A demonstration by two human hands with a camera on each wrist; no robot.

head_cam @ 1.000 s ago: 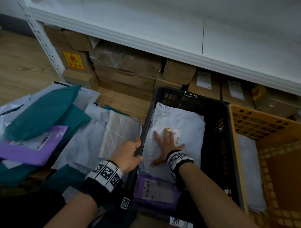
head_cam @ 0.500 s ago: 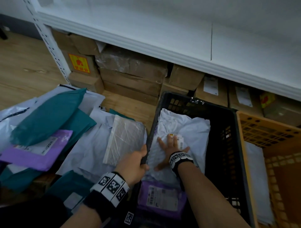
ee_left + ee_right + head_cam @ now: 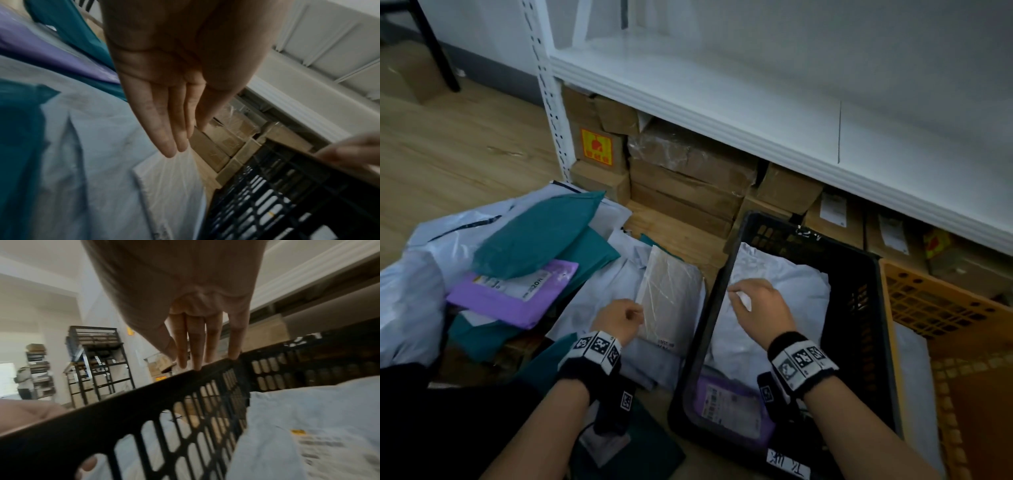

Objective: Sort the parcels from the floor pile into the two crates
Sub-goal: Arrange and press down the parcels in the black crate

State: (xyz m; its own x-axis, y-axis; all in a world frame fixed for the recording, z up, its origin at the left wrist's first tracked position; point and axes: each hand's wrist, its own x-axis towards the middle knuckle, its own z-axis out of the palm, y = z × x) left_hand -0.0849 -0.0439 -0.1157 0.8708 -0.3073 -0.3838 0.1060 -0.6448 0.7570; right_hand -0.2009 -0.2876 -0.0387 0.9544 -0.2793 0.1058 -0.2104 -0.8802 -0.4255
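Observation:
The floor pile holds white, teal (image 3: 534, 236) and purple (image 3: 517, 291) parcels. On its right edge lies a translucent white parcel (image 3: 671, 294) (image 3: 170, 181). My left hand (image 3: 619, 317) hovers by that parcel's near corner, its fingers (image 3: 164, 129) straight and holding nothing. The black crate (image 3: 722, 284) (image 3: 144, 402) contains a large white parcel (image 3: 791, 291) (image 3: 308, 410) and a purple one (image 3: 732, 407). Just above the white parcel, near the crate's left rim, my right hand (image 3: 758, 305) hangs empty with straight fingers (image 3: 197, 350). An orange crate (image 3: 935, 308) stands to the right with a white parcel (image 3: 914, 377) inside.
Taped cardboard boxes (image 3: 688, 178) are stacked under a white shelf (image 3: 722, 113) right behind the crates and pile. The shelf's perforated upright (image 3: 548, 102) stands at the pile's far edge. Wooden floor (image 3: 448, 154) lies to the left. A person (image 3: 23, 381) stands far off by black racks (image 3: 98, 361).
My left hand let go of the black crate's rim and moved left over the pile. My right hand lifted off the white parcel in the crate.

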